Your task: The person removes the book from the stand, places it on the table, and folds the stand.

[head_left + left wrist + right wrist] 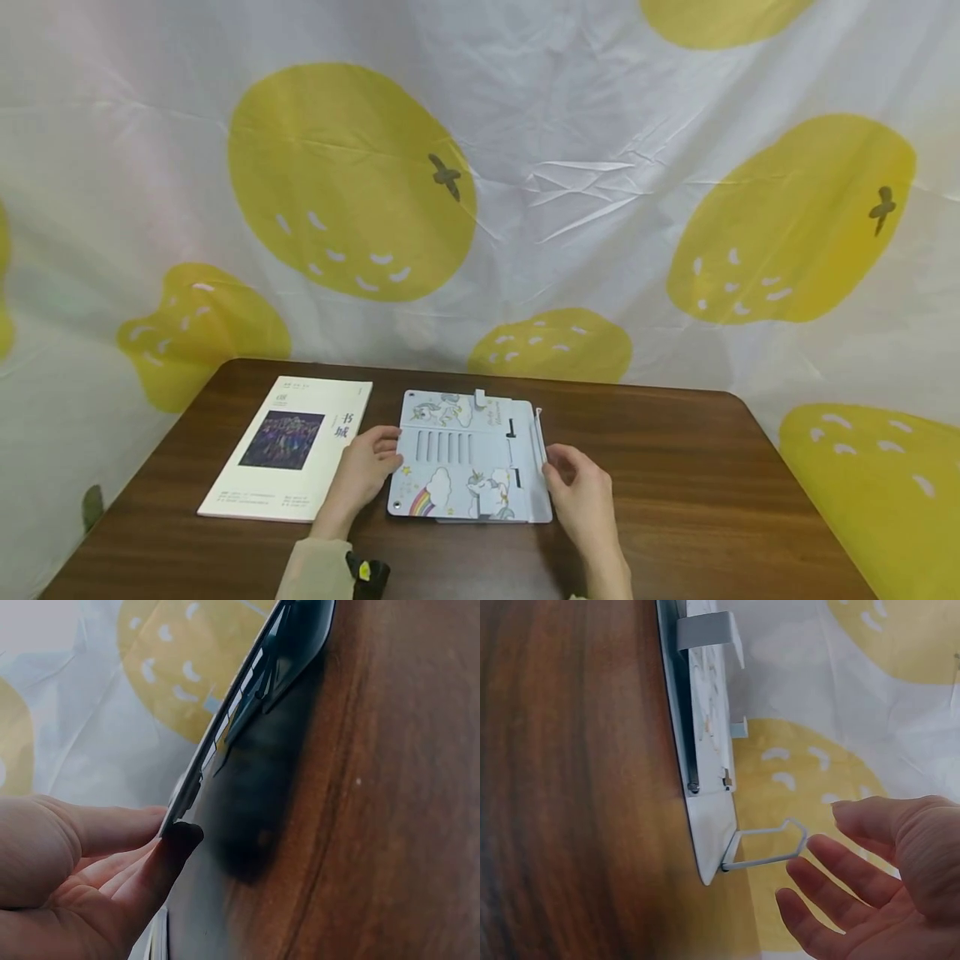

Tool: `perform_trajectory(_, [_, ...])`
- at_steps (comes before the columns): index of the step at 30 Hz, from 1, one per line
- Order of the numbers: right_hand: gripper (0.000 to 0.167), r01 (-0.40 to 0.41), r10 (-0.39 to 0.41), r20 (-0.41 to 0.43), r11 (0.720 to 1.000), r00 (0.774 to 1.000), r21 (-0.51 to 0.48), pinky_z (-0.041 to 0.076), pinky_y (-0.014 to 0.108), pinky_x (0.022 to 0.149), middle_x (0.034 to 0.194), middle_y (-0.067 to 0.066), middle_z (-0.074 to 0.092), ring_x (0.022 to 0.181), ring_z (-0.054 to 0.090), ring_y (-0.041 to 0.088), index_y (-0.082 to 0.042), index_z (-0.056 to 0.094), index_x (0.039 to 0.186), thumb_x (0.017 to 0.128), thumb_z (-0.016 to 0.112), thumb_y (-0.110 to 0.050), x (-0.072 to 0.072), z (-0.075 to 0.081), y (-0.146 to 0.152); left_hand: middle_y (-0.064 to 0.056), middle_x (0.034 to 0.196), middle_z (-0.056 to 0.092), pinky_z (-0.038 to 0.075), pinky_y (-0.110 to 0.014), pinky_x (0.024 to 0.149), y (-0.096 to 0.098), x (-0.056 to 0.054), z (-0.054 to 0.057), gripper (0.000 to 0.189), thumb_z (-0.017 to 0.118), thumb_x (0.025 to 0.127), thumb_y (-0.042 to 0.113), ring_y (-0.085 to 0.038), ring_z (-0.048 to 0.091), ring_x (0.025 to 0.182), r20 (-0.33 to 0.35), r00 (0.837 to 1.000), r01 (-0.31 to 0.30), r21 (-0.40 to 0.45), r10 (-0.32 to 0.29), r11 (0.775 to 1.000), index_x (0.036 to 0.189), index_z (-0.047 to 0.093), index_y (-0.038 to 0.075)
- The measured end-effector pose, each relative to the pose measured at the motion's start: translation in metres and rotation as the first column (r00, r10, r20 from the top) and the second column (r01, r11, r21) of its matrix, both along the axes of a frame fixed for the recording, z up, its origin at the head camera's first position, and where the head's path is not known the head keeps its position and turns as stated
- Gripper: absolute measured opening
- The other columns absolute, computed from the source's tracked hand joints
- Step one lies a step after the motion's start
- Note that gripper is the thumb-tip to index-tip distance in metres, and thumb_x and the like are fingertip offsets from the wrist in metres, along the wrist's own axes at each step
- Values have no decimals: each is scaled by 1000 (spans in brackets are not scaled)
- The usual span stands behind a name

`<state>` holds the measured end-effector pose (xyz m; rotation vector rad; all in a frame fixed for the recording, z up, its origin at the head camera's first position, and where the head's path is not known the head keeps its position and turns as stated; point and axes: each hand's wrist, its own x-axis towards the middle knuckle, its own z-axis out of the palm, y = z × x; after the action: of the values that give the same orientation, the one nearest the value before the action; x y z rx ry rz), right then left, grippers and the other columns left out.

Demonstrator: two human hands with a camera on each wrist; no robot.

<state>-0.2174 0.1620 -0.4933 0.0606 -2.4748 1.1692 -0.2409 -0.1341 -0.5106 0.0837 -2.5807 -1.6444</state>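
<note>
A white book stand (450, 467) printed with unicorns, clouds and a rainbow lies folded at the middle of the table, its left edge a little raised. My left hand (365, 467) pinches that edge; the left wrist view shows the thumb above and fingertips below the thin plate (214, 739). At the stand's right end a white wire arm (769, 862) sticks up. Beside it is my right hand (581, 492), fingers extended and thumb apart. In the right wrist view its fingertips (817, 844) are close to the wire loop; whether they touch it I cannot tell.
To the left of the stand lies a cream-coloured book (337, 396) with a dark picture on its cover. The brown wooden table (705, 475) extends to the right. Behind it hangs a white curtain (570, 225) with large yellow fruit prints.
</note>
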Motion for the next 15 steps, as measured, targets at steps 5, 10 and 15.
perform_trajectory(5, [20,6,-6,36,1000,999,12,52,40,72,86,6,71,77,66,20,-1,71,103,83,72,0,-2,-4,0,-21,109,67,54,-43,87,0,0,-1,36,64,87,-7,-33,66,102,0,1000,-4,1,4,1000,122,59,-7])
perform_trajectory(10, [19,29,-30,94,999,995,13,51,41,72,84,6,72,78,67,21,-1,72,102,84,72,-4,-2,-6,0,-22,109,67,54,-43,87,0,1,-2,35,63,87,-8,-34,66,101,-9,1000,1,4,-1,1000,121,59,-9])
perform_trajectory(15, [12,52,-53,130,999,990,12,52,39,68,82,6,72,75,66,21,-2,74,95,84,72,-7,-2,-6,2,-22,108,68,54,-43,86,1,1,-3,34,64,87,-7,-34,66,101,-15,1000,7,-24,-7,1000,121,59,-9])
